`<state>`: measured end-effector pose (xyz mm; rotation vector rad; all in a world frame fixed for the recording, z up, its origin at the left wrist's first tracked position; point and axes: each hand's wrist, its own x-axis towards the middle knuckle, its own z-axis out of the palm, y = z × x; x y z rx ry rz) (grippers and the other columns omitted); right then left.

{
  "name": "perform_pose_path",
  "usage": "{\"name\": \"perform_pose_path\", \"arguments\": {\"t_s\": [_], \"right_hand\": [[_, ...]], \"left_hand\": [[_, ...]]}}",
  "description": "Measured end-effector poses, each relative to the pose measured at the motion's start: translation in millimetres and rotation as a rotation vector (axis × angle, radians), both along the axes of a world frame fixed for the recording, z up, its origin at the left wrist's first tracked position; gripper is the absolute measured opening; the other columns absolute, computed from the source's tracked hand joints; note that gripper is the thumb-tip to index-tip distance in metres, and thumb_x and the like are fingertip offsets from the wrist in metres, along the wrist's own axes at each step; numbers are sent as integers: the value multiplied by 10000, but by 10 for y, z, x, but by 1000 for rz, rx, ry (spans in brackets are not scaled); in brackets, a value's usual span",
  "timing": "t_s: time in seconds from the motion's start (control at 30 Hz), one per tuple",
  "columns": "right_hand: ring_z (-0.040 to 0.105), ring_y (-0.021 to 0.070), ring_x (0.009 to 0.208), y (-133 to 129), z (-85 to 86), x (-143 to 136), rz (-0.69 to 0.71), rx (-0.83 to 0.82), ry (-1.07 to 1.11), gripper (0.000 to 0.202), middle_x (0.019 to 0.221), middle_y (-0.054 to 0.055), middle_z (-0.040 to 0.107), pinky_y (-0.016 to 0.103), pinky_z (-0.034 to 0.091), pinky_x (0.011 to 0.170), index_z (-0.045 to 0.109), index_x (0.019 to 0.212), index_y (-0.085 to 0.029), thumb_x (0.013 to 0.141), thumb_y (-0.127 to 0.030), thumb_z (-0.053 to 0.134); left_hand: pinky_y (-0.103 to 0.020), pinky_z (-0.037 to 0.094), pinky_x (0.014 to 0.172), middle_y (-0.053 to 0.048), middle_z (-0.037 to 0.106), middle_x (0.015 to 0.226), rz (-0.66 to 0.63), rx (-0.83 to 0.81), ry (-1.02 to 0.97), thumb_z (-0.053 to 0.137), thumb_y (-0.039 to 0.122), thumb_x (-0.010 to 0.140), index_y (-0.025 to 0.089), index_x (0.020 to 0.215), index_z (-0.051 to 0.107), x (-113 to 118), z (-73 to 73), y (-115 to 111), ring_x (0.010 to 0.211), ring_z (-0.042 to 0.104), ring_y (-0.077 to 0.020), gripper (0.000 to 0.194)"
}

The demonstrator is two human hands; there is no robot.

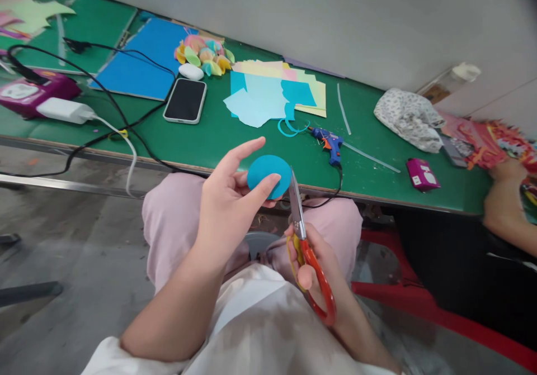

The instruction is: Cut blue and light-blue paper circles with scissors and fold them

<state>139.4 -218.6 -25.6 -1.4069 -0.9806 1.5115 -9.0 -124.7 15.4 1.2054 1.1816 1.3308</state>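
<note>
Between the thumb and fingers of my left hand [229,204] is a round piece of blue paper [263,172], held above my lap near the table's front edge. My right hand [321,257] grips a pair of scissors [297,204] with red and yellow handles, thumb and fingers through the loops. The blades point up, close together, with their tips right beside the disc's right edge; whether they touch it I cannot tell. Beyond the disc, thin blue paper offcuts [287,129] lie on the green table [235,140] in front of stacked coloured paper sheets [266,98].
A blue glue gun [329,142] lies right of centre, its cord hanging over the edge. Left are a phone [185,101], paper petals [205,53], a purple power adapter [37,93] and trailing cables. Another person's arm [509,207] rests at far right, near a patterned cloth [406,119].
</note>
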Motion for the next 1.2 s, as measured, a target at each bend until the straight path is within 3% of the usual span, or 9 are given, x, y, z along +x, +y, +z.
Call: {"name": "perform_pose_path", "arguments": {"t_s": [0.3, 0.6, 0.93, 1.13, 1.2], "right_hand": [[327, 115, 562, 9, 26, 1, -2, 12, -3, 742, 683, -56, 415, 253, 321, 526, 582, 946, -277, 405, -760, 740], [269, 107, 557, 13, 20, 0, 6, 15, -3, 776, 642, -66, 403, 263, 200, 503, 563, 940, -258, 384, -775, 724], [300, 100, 529, 8, 23, -2, -7, 15, 13, 764, 648, -60, 441, 259, 254, 484, 583, 946, -262, 387, -757, 744], [442, 122, 555, -4, -47, -10, -12, 43, 40, 671, 768, -14, 521, 248, 397, 492, 602, 1049, -289, 545, -705, 752], [441, 115, 555, -4, -83, -3, -1, 61, 55, 747, 781, -15, 531, 240, 390, 488, 601, 1062, -289, 478, -725, 765]], "left_hand": [[-201, 593, 511, 70, 623, 585, 16, 6, 16, 732, 250, 738, 258, 1233, 601, -7, -3, 1, 470, 618, -94, 512], [-218, 593, 516, 64, 632, 588, 16, 14, 25, 718, 253, 752, 256, 1252, 581, -20, -12, 22, 478, 625, -102, 518], [-206, 597, 521, 68, 641, 590, 36, 1, -11, 737, 231, 732, 257, 1233, 596, -4, -4, 21, 497, 640, -103, 521], [-176, 586, 529, 79, 639, 594, 0, 2, -30, 735, 210, 733, 245, 1238, 593, 19, -9, -5, 500, 648, -90, 526], [-174, 587, 529, 86, 633, 592, -19, 4, -38, 735, 208, 733, 250, 1241, 592, 38, -15, -17, 504, 646, -85, 529]]}}
